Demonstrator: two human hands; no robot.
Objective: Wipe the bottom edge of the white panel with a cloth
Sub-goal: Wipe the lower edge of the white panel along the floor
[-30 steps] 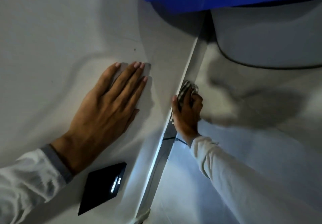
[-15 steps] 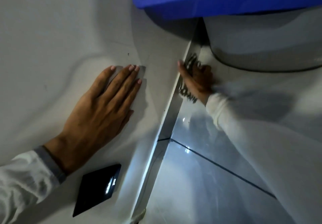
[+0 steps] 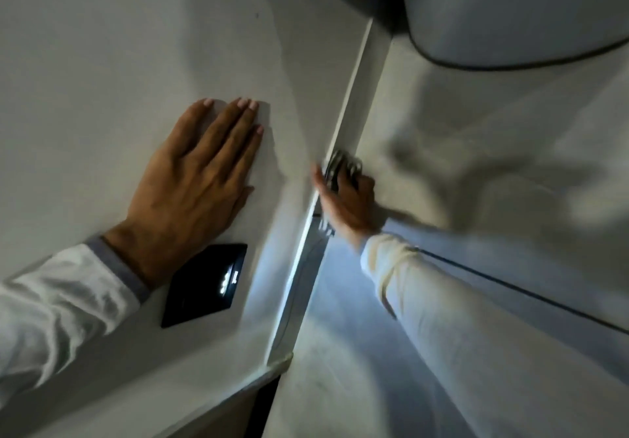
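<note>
Pale bucket (image 3: 510, 11) on tiled floor (image 3: 391, 369)

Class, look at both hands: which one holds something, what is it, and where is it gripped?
The right hand holds a striped cloth, bunched under its fingers against the panel edge. The left hand lies flat, holding nothing.

Counted in view: two hands, left hand (image 3: 190, 178) and right hand (image 3: 345, 199); one white panel (image 3: 102, 63); one striped cloth (image 3: 340, 168), blurred; one black square plate (image 3: 206, 284); possibly one pale bin (image 3: 510, 8).
</note>
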